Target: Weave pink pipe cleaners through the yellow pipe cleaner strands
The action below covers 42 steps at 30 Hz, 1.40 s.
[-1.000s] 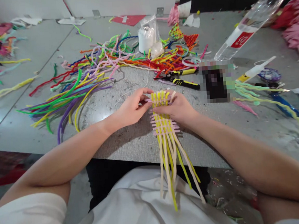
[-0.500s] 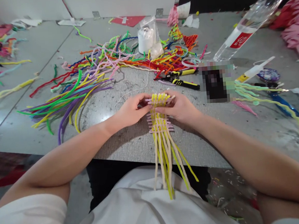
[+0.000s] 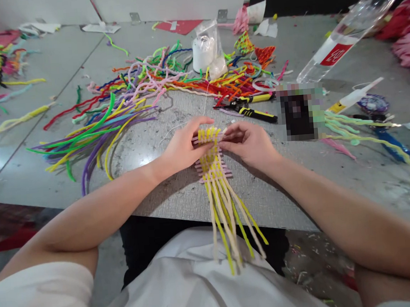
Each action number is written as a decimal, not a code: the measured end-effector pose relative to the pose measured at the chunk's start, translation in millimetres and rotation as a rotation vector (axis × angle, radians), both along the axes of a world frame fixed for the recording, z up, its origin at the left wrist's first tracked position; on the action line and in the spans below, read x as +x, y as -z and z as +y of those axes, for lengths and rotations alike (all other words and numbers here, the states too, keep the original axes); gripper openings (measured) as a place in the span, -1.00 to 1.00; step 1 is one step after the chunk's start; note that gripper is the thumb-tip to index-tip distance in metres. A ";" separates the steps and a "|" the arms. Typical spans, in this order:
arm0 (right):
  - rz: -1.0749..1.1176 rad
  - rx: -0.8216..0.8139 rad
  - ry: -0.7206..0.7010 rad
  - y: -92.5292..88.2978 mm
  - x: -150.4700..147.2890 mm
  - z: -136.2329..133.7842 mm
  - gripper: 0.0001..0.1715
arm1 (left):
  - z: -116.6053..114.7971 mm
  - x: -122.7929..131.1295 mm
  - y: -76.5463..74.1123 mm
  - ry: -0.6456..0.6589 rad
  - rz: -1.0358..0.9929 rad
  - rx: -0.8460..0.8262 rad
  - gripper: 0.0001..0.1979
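Observation:
Between my hands is a woven strip of pipe cleaners (image 3: 211, 168), with yellow and cream strands running lengthwise and lilac ones crossing them. Its loose yellow and cream ends hang over the table's front edge toward my lap. My left hand (image 3: 186, 145) is closed on the strip's upper part, thumb lying across the front and fingers behind. At the top right edge, my right hand (image 3: 248, 143) pinches with thumb and forefinger at the end of a lilac strand. Part of the weave is hidden behind the left thumb.
Loose coloured pipe cleaners (image 3: 86, 129) lie left of my hands, with a tangled heap behind. Yellow-black pliers (image 3: 254, 109), a white thread spool (image 3: 202, 54) and a tilted plastic bottle (image 3: 338, 43) stand or lie beyond. A blurred dark object (image 3: 297, 113) sits at the right.
My left hand has moved its thumb further across the weave. The right hand has drawn off the front to the right edge, and the strip has shifted slightly left.

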State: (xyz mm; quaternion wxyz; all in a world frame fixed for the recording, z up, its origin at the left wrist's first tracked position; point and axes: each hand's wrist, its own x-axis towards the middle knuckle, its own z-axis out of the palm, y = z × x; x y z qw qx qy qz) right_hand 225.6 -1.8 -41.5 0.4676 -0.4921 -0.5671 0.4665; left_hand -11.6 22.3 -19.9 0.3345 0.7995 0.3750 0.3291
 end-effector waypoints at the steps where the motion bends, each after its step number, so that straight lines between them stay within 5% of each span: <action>1: -0.030 0.025 0.010 0.3 1.1 0.3 -0.47 | 0.9 -0.1 0.4 0.015 0.020 0.033 -0.52; 14: -0.060 0.042 0.017 -0.1 3.1 1.6 -0.37 | 10.1 -4.3 2.3 0.107 0.098 0.035 -0.50; 42: -0.108 0.116 -0.118 -10.9 9.3 -0.7 -0.63 | 10.1 -0.7 2.6 0.106 -0.056 -0.134 -0.57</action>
